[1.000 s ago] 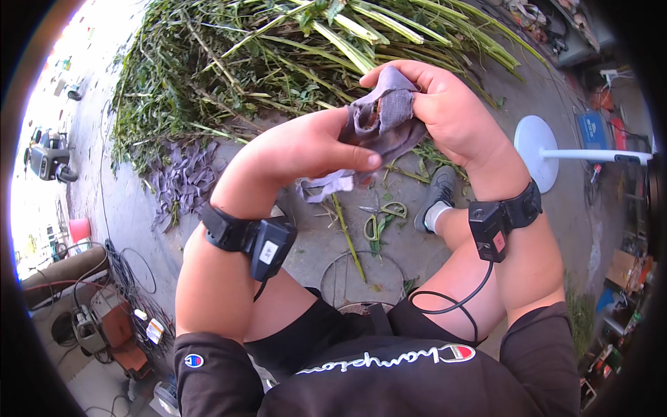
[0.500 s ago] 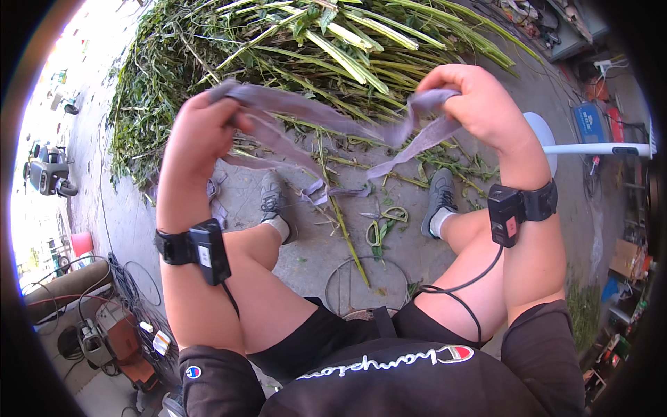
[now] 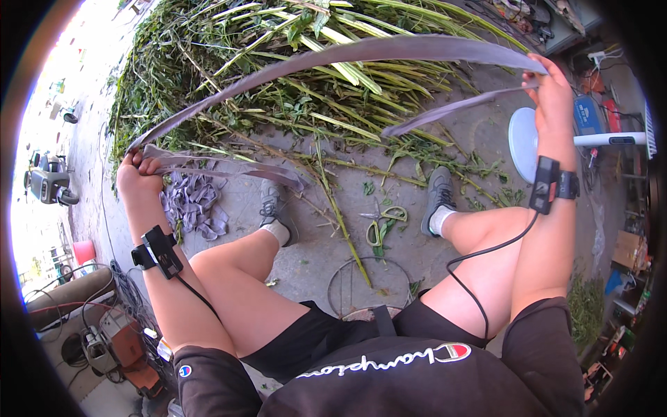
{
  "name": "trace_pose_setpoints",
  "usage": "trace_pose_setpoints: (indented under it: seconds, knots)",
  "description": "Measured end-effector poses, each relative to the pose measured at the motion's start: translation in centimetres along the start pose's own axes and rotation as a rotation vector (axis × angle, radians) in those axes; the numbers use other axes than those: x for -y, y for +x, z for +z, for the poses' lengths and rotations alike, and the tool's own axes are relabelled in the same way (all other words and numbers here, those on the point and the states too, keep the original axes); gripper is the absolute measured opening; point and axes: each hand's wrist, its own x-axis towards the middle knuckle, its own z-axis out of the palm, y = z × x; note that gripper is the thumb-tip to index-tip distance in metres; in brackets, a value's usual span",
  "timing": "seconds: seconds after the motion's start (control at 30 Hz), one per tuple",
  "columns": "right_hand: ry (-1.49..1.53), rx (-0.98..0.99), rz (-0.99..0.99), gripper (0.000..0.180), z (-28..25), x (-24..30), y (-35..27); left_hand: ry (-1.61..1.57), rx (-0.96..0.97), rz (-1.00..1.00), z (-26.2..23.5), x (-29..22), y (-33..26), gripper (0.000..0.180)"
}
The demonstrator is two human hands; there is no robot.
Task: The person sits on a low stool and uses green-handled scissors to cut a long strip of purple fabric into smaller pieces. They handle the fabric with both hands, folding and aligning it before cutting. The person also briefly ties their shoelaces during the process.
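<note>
A long purple-grey cloth strip [image 3: 333,54] arches through the air between my widely spread hands. My left hand [image 3: 141,177] is closed around one part of it, and loose lengths trail from that fist toward my left shoe. At the upper right, my right hand [image 3: 554,94] pinches the other part, with a free tail hanging to the left. A heap of similar cloth strips [image 3: 194,203] lies on the floor beside my left hand. Beyond the strip is a big pile of leafy green stalks [image 3: 278,90].
Scissors [image 3: 379,226] with pale green handles lie on the floor between my shoes, near a single long stalk [image 3: 340,215] and a wire ring [image 3: 330,281]. A white fan-like stand [image 3: 522,146] is at right. Machines and cables [image 3: 114,333] sit lower left.
My hands have moved far apart, the left one down and left, the right one to the right. The bunched strip is now stretched into an arc, and the cloth heap has come into view.
</note>
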Motion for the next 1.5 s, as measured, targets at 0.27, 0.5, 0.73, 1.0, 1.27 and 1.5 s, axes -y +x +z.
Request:
trace_pose_setpoints:
  seconds: [0.27,0.5,0.73,1.0,1.27,1.5]
  knots:
    - [0.048,-0.231,0.165,0.017,-6.4,-3.1,4.8,0.171,-0.104,0.177,-3.5,-0.8,1.4,0.016]
    - [0.284,-0.361,0.34,0.01,-14.8,-5.4,8.3,0.179,-0.208,0.235,-5.4,-1.1,3.0,0.016]
    - [-0.27,0.208,0.17,0.018,-10.4,-2.4,3.2,0.842,0.214,0.529,-1.3,1.3,-0.3,0.035]
    - [0.179,1.02,0.325,0.032,3.4,3.3,-8.3,0.856,0.904,0.338,9.7,6.8,-15.4,0.023]
    - [0.41,1.136,0.553,0.03,11.3,2.0,-14.4,1.344,1.345,0.653,12.8,11.6,-22.1,0.014]
    - [0.479,1.129,0.526,0.009,11.7,1.3,-14.0,1.242,1.532,0.308,13.1,11.8,-22.6,0.029]
